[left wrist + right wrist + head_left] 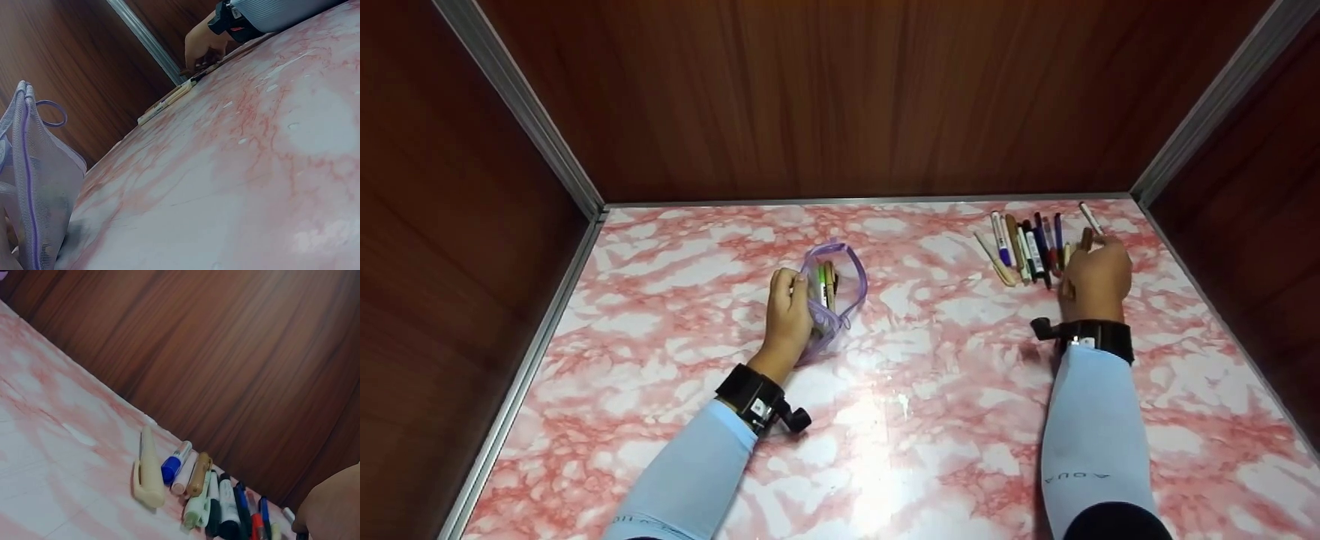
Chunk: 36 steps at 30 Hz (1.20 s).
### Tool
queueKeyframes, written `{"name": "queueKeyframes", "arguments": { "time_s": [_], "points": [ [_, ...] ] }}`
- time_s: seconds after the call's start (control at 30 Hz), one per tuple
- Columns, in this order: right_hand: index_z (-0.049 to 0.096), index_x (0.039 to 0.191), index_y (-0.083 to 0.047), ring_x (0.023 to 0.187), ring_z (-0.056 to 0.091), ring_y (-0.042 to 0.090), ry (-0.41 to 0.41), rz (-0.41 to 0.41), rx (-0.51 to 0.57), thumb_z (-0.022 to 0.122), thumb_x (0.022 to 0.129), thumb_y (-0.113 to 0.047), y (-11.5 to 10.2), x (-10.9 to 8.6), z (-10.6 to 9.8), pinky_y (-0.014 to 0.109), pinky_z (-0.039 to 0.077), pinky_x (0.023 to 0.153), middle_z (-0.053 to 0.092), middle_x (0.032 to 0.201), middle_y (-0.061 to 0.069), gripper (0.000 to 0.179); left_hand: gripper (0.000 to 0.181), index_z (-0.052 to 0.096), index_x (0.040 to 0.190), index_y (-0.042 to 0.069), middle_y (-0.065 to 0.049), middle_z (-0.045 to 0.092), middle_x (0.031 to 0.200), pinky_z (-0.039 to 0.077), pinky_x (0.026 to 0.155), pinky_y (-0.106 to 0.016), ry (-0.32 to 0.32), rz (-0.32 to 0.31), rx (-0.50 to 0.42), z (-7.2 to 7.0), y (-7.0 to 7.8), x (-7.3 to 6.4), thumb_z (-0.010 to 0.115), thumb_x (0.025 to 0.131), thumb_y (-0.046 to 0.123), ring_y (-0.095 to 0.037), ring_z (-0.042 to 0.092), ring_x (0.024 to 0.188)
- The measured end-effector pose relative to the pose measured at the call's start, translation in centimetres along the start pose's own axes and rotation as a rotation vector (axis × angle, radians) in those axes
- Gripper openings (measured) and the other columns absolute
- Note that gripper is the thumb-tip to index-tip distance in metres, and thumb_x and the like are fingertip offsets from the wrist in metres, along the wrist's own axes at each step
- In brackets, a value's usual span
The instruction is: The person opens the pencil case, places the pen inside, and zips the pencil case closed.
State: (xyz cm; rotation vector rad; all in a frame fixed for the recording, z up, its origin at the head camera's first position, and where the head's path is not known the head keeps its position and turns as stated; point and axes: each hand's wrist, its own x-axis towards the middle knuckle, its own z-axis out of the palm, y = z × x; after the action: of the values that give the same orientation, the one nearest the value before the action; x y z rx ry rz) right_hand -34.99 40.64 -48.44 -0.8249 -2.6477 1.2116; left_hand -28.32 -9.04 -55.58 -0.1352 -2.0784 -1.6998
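In the head view, the left hand (pixel 789 311) had its grip curled round the left side of a mesh pouch (pixel 851 279), left of the frame's centre. The pouch's purple-trimmed mouth gaped toward the camera, showing a few inner pens (pixel 823 283) whose long axes ran nearly up and down the frame. Whether its base rested on the marbled desk (pixel 945 360) was hard to tell.

The right hand (pixel 1099 279) was in the upper right, bent down over the right end of the loose pens (pixel 1033 251). A brown pen (pixel 1087 238) poked out just beyond its fingers, pointing toward the top of the frame; the back of the hand hid the grip, so I cannot tell whether it had closed on that pen.

The relation that seemed to matter most was the sideways one: the pouch lay well to the left of the right hand and slightly lower in the frame, with the row of pens between. Most of these lay side by side, roughly lengthwise up the frame, while the cream pen (pixel 995 259) slanted at the left end. The right hand was clearly the nearer to them all.
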Motion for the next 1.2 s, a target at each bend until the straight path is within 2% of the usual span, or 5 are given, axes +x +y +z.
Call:
{"name": "queueKeyframes", "arguments": {
  "time_s": [0.13,0.47,0.8,1.0,1.2],
  "points": [
    [0.032,0.18,-0.016,0.151,0.057,0.04,0.08,-0.036,0.085,0.048,0.112,-0.021,-1.1,0.1,0.0,0.05,0.048,0.126,0.053,0.172,0.022,0.069,0.023,0.053,0.095,0.01,-0.003,0.049,0.104,0.045,0.092,-0.033,-0.002,-0.007,0.002,0.0,-0.3,0.0,0.05,0.116,0.017,-0.018,0.051,0.098],
    [0.048,0.17,-0.018,0.072,0.067,-0.001,0.029,-0.167,0.336,0.069,0.105,-0.017,-3.5,-0.3,2.1,0.019,0.054,0.064,0.066,0.082,-0.018,0.068,0.022,0.054,0.096,0.003,-0.008,0.05,0.104,0.045,0.092,-0.031,-0.01,-0.029,0.012,-0.1,0.9,-0.1,0.05,0.116,0.011,-0.015,0.049,0.098],
    [0.045,0.175,-0.027,0.136,0.063,0.019,-0.162,-0.16,0.458,0.075,0.104,-0.025,-6.1,-2.0,4.2,0.025,0.059,0.095,0.045,0.174,0.018,0.077,0.022,0.056,0.099,0.006,-0.007,0.05,0.105,0.046,0.092,-0.031,-0.008,0.008,-0.015,0.1,-0.6,0.1,0.051,0.118,0.017,-0.019,0.05,0.099],
    [0.064,0.163,-0.02,0.077,0.072,0.003,-0.179,-0.209,0.515,0.077,0.101,-0.012,-7.7,-3.4,5.9,0.02,0.061,0.069,0.076,0.109,0.001,0.063,0.022,0.057,0.101,0.008,-0.007,0.052,0.108,0.049,0.097,-0.035,-0.009,0.014,-0.011,0.2,-1.4,0.2,0.051,0.118,0.02,-0.022,0.054,0.103],
    [0.05,0.171,-0.012,0.071,0.074,0.004,-0.264,-0.288,0.551,0.075,0.102,-0.005,-9.6,-5.3,8.3,0.023,0.065,0.072,0.078,0.094,-0.004,0.073,0.021,0.054,0.1,0.002,-0.01,0.05,0.108,0.045,0.095,-0.034,-0.04,-0.036,0.021,-0.2,1.0,-0.1,0.049,0.118,0.012,-0.021,0.05,0.102]
  ]
}}
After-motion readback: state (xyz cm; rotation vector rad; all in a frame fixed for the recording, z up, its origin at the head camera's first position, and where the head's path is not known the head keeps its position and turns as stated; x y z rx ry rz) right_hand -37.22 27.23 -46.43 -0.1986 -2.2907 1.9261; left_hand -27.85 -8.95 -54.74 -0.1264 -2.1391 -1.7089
